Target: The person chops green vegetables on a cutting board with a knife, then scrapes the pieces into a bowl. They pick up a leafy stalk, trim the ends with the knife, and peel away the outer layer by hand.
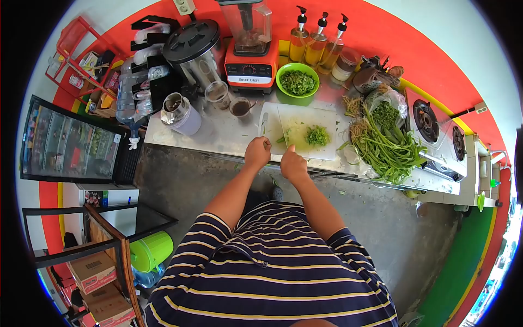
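A white cutting board (327, 117) lies near the front edge of the metal counter, with a small heap of chopped greens (317, 135) on its right half. My right hand (294, 164) is closed around a knife (284, 126), whose blade points away from me over the board. At the board's left front corner my left hand (257, 152) is closed, its fingers pinched together; what they hold, if anything, is too small to make out. A short piece of green (281, 139) lies between the hands. Behind the board is a lime green bowl (298, 96) of chopped greens.
Long leafy greens (389, 155) and a plastic bag of greens (385, 113) lie right of the board, before a gas stove (427, 122). Behind stand a blender (250, 68) and pump bottles (316, 46). Left are a dark-filled cup (240, 108) and a container (182, 115).
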Tool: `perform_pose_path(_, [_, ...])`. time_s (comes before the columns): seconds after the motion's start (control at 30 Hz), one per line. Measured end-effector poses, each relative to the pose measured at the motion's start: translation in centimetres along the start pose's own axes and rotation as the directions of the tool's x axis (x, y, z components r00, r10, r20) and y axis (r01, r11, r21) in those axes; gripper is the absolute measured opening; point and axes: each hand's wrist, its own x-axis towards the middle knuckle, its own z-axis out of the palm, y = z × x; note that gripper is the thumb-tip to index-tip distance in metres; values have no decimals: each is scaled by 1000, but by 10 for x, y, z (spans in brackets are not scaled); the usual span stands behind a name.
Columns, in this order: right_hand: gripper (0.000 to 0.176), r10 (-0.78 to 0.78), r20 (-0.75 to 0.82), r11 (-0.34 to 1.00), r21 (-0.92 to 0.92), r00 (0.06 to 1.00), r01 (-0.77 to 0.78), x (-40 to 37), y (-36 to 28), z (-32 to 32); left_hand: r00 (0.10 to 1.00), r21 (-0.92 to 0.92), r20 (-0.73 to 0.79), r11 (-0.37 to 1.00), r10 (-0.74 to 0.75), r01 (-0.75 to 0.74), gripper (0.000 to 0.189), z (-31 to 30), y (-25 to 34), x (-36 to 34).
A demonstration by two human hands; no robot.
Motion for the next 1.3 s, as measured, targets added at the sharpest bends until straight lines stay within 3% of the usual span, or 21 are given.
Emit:
perform_pose_path(0.17, [36, -41, 24, 999, -26, 999, 42, 10, 1, -15, 993, -28, 81, 996, -86, 88, 9, -7, 6, 1])
perform_pose_path(0.37, [35, -21, -14, 1000, -20, 1000, 21, 3, 5, 8, 999, -40, 40, 999, -21, 22, 8, -5, 3, 1])
perform_pose_path(0.5, [36, -34, 10, 999, -3, 999, 34, 11, 4, -8, 1000, -31, 2, 999, 23, -23, 9, -2, -2, 1])
perform_pose_path(0.57, [36, -56, 31, 998, -32, 998, 57, 10, 1, -16, 988, -43, 126, 994, -95, 101, 8, -10, 7, 2])
perform_pose_path(0.67, [34, -22, 23, 998, -58, 1000, 23, 2, 0, -2, 998, -60, 68, 998, -8, 12, 9, -4, -2, 3])
perform_pose_path(0.87, [39, -16, -10, 1000, 4, 1000, 16, 14, -2, -3, 996, -60, 86, 997, -39, 44, 8, -6, 0, 3])
perform_pose_path(0.93, [41, -15, 89, 998, -54, 996, 19, 14, -2, -19, 997, -63, 73, 997, -38, 43, 8, -6, 0, 2])
perform_pose_path(1.07, [36, -28, 43, 998, -49, 999, 30, 0, 2, 0, 1000, -77, 19, 997, 15, -13, 9, -3, -2, 2])
perform_pose_path(1.13, [37, -10, -2, 1000, 17, 1000, 10, -2, 1, 11, 999, -71, 48, 997, -13, 17, 8, -7, 2, 2])
perform_pose_path(1.3, [37, -30, 52, 999, -14, 998, 31, 11, -4, -11, 993, -99, 105, 993, -49, 60, 8, -7, -3, 3])
